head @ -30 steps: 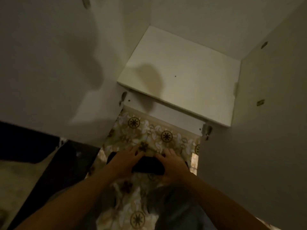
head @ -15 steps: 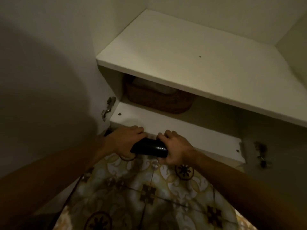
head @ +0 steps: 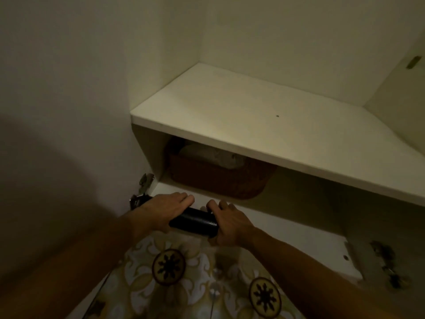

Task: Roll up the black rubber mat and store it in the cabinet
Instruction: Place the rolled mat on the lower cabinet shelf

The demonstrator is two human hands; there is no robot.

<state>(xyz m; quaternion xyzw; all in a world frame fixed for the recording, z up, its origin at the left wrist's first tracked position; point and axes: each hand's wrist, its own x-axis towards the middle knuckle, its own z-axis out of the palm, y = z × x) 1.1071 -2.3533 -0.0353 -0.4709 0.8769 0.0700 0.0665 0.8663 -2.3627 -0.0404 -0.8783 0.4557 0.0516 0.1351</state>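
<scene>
**Rolled mat held at the cabinet's lower opening**

The black rubber mat, rolled into a tight cylinder (head: 194, 221), is gripped at both ends: the left hand (head: 162, 211) is wrapped over its left end, the right hand (head: 227, 223) over its right. The roll is held level just above the front edge of the white cabinet's bottom shelf (head: 287, 229), over the patterned floor tiles (head: 184, 284). Rolling appears finished; storing is judged to be in hand. A brown woven basket (head: 218, 180) is seen deeper inside, under the upper white shelf (head: 264, 125). A forward push and a release in front of that basket seem called for next.
</scene>
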